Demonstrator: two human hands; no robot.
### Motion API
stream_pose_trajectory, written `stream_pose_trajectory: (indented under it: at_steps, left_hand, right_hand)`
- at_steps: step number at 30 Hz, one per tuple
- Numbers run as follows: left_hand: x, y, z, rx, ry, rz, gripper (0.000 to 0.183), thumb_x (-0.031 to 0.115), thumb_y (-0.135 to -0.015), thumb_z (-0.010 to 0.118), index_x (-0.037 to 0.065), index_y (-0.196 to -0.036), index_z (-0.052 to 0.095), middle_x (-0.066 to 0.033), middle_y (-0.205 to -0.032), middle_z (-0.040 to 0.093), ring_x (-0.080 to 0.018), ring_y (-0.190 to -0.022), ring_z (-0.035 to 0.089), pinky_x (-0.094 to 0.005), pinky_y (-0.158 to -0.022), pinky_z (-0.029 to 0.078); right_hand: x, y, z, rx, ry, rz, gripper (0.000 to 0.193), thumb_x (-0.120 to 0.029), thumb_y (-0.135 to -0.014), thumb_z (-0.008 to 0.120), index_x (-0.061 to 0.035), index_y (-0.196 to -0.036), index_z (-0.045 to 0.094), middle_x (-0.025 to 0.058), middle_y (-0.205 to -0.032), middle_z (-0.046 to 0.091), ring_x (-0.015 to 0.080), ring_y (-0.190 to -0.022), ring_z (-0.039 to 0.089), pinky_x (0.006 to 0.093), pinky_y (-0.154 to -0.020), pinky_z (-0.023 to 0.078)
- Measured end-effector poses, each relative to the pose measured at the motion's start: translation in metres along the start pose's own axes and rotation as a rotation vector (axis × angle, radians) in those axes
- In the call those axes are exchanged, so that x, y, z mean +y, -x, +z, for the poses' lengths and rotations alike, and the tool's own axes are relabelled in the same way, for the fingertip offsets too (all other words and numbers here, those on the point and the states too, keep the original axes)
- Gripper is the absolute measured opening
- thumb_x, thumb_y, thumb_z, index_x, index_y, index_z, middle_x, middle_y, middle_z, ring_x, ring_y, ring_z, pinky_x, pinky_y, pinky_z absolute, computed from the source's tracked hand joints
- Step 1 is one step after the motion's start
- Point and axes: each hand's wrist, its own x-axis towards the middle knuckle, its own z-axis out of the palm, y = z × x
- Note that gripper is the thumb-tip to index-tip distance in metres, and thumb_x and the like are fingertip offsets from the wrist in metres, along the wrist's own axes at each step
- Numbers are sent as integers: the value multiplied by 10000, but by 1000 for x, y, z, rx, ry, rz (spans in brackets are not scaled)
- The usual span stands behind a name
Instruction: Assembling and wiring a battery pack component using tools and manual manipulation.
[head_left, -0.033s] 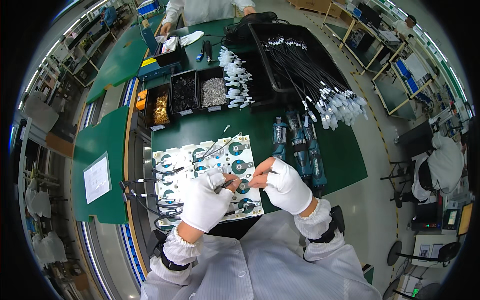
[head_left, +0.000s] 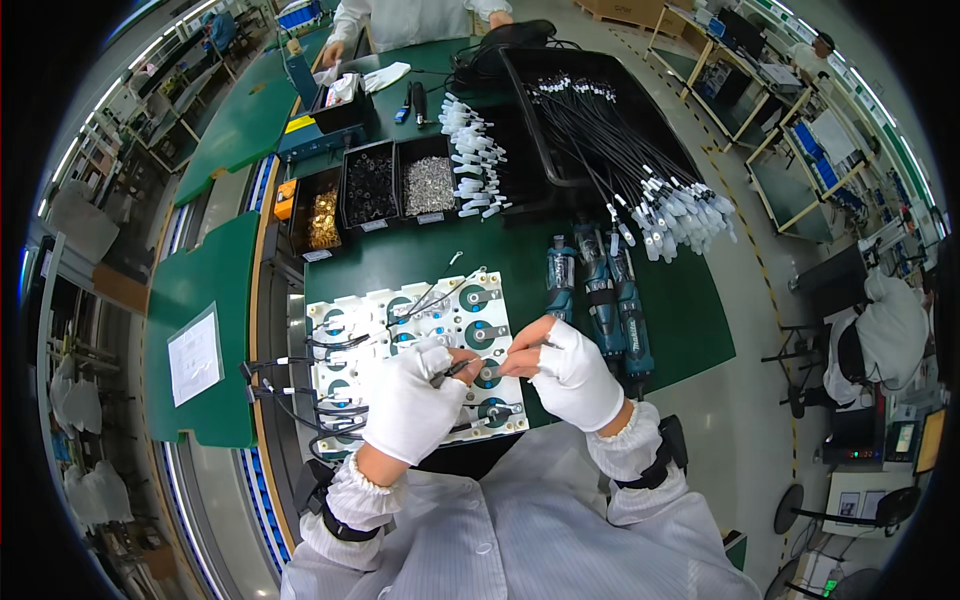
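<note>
A white panel (head_left: 345,300) with round blue-ringed openings, metal tabs and black wires lies on the green table before me. My left hand (head_left: 413,396), in a white glove with bare fingertips, is over the panel's middle and pinches a thin black cable (head_left: 446,374). My right hand (head_left: 575,372), gloved alike, hangs over the panel's right edge, its thumb and fingers drawn together close to the left fingertips. Whatever is between the right fingertips is too small to name. Several black cables (head_left: 285,388) trail off the panel's left side.
Several teal power screwdrivers (head_left: 600,295) lie right of the panel. Beyond it stand bins of brass parts (head_left: 323,220), black parts (head_left: 368,185) and silver parts (head_left: 428,185). A black tray (head_left: 540,150) holds cables with white-capped ends (head_left: 665,215). Across the table is another person (head_left: 410,22).
</note>
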Motion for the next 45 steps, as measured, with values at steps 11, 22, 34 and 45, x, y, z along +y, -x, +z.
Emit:
stream_pose_trajectory:
  at_steps: [11, 22, 34, 45]
  left_hand:
    - [-12, -7, -2, -15, -7, 113, 156, 130, -897, 756, 27, -1011, 781, -92, -810, 701, -181, -699, 651, -300, -644, 505]
    - [2, -7, -25, -42, -166, 274, 208, 34, -966, 610, -37, -1139, 700, -160, -1036, 645, -287, -894, 653, -364, -820, 517]
    - [3, -13, -13, -17, -765, 610, 224, 65, -777, 715, 81, -1000, 728, -67, -935, 652, -279, -944, 645, -389, -737, 552]
    - [-5, -16, -2, -7, -673, 711, 53, 59, -824, 694, 70, -869, 720, -67, -936, 641, -277, -900, 634, -376, -757, 542]
  right_hand:
    - [3, -7, 13, 220, -113, 94, 260, 65, -770, 776, -85, -982, 785, 65, -973, 716, 210, -844, 688, 319, -743, 572]
    - [-4, -16, 12, 233, -46, 78, 246, 23, -815, 770, -57, -1047, 764, 93, -898, 741, 233, -747, 690, 321, -673, 556]
    - [-17, -15, 1, 246, 211, -129, 223, 20, -770, 791, -55, -978, 754, 66, -948, 732, 259, -810, 685, 356, -706, 560]
    - [-20, -22, -25, -53, 392, -174, 111, -31, -743, 760, -73, -842, 734, 29, -911, 649, 231, -870, 617, 381, -733, 470]
